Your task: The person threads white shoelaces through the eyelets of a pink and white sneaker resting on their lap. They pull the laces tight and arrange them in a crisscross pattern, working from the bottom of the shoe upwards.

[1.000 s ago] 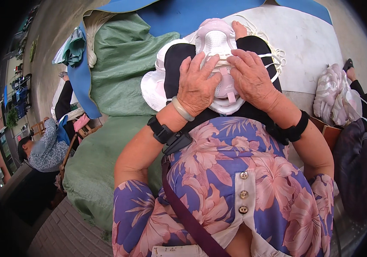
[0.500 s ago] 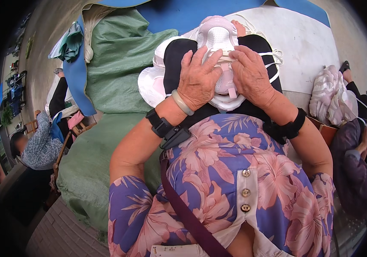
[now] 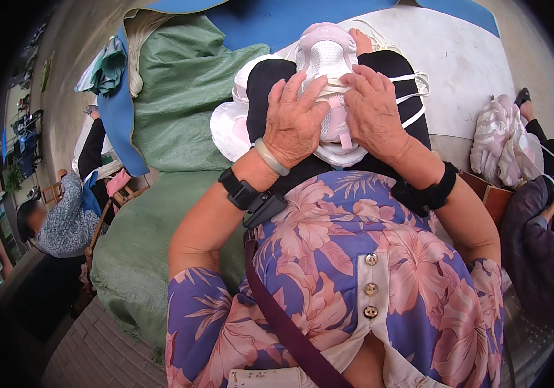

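A pale pink and white sneaker (image 3: 326, 55) rests on my lap, toe pointing away from me. Cream-white shoelace (image 3: 333, 88) runs across its upper, between my two hands. My left hand (image 3: 292, 119) bends over the shoe's left side, thumb and fingertips closed at the lace. From the right, my right hand (image 3: 375, 116) does the same, its fingers curled at the lace. The fingertips partly hide the eyelets. A loop of loose lace (image 3: 414, 97) hangs out right of that hand. Below the lace shows the pink tongue (image 3: 336, 123) with its pull tab.
More white and pink shoe pieces (image 3: 230, 129) lie left of my knee. A green woven sack (image 3: 180, 97) spreads beside me, and a white sheet (image 3: 464, 71) covers the blue mat (image 3: 277, 22). Seated people are at far left (image 3: 66, 220) and right, with bundled shoe pieces (image 3: 500, 142) near the right one.
My fingers have shifted slightly on the lace, the right hand a little to the left. More of the lace over the upper shows between them. The sneaker stays on my lap.
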Demonstrator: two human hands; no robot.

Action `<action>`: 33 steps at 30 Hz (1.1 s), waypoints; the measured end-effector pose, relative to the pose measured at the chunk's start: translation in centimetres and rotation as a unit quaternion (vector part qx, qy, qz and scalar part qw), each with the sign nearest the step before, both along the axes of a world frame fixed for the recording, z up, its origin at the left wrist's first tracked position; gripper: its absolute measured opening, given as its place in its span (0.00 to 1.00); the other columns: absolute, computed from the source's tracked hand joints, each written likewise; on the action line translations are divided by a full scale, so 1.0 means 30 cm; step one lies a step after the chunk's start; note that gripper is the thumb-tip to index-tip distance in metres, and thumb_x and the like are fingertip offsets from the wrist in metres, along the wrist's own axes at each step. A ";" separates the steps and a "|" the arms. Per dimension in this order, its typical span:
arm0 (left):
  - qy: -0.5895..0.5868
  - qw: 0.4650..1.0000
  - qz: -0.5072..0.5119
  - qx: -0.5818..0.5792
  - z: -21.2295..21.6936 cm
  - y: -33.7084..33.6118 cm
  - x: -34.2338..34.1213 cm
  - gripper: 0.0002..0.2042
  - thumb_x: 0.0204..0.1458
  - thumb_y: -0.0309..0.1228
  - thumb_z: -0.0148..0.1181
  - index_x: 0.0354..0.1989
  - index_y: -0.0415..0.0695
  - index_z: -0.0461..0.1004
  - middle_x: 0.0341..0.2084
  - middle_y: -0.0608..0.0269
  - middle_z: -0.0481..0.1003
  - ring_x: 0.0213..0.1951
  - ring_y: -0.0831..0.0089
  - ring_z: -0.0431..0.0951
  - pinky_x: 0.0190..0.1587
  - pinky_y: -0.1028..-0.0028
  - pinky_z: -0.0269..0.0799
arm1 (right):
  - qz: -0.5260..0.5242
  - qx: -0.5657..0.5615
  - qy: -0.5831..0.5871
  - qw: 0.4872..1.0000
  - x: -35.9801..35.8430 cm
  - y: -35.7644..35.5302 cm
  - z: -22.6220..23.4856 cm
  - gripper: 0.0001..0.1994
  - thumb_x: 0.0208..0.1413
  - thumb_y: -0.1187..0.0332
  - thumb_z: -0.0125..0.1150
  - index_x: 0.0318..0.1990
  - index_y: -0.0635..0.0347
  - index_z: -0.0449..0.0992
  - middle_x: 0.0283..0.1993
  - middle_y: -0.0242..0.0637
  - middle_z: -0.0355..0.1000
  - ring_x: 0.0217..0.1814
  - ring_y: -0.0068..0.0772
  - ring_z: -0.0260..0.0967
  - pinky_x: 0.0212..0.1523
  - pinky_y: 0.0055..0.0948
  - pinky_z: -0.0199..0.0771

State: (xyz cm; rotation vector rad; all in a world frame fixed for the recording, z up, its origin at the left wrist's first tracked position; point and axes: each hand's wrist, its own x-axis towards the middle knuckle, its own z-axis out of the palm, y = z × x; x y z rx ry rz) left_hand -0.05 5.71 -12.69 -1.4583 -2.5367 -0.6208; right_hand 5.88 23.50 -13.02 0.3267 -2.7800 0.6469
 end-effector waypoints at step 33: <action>0.000 1.000 -0.014 0.002 0.010 -0.018 -0.009 0.12 0.37 0.21 0.56 0.33 0.45 0.76 0.49 0.59 0.71 0.52 0.53 0.66 0.52 0.59 0.60 | 0.014 -0.196 -0.051 0.979 -0.027 0.001 -0.084 0.04 0.46 0.71 0.55 0.30 0.59 0.73 0.55 0.38 0.62 0.64 0.42 0.51 0.60 0.53 0.46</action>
